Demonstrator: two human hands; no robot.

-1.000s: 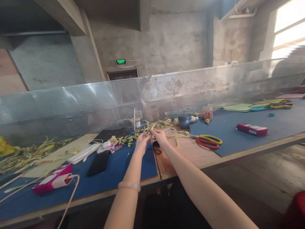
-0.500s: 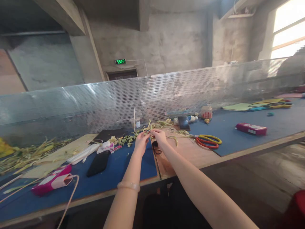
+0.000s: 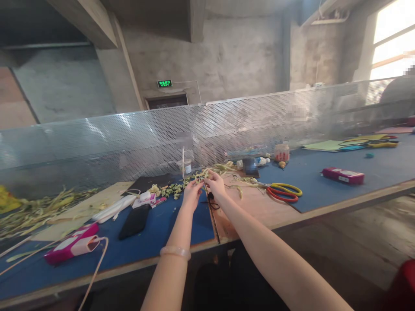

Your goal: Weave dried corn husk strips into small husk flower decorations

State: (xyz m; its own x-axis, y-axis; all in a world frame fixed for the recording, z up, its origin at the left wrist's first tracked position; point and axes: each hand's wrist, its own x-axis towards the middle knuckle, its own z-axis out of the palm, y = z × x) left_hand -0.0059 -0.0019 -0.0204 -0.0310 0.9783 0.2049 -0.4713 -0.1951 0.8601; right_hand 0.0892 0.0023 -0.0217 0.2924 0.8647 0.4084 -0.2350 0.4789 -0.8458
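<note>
Over the seam between the blue and the pinkish table top, my left hand (image 3: 193, 189) and my right hand (image 3: 215, 183) are close together, fingers pinched. Between their fingertips is a thin pale green strip (image 3: 205, 176), like dried leaf or husk; the fingers hide most of it. Just left of my left hand lies a heap of small green knotted pieces (image 3: 175, 190). Behind the hands are more loose strips (image 3: 223, 166). A black cord (image 3: 214, 205) lies below my right hand.
Red-and-yellow-handled scissors (image 3: 282, 192) lie to the right, with a magenta box (image 3: 343, 175) beyond. On the left are a black phone (image 3: 134, 221), a magenta box with a cable (image 3: 71, 244) and a pile of long dried strips (image 3: 55, 207). A perforated metal screen (image 3: 155, 134) runs behind.
My right hand's fingers have shifted slightly up and spread a little over the strip. My left hand stays nearly in place; the things on the table have not moved.
</note>
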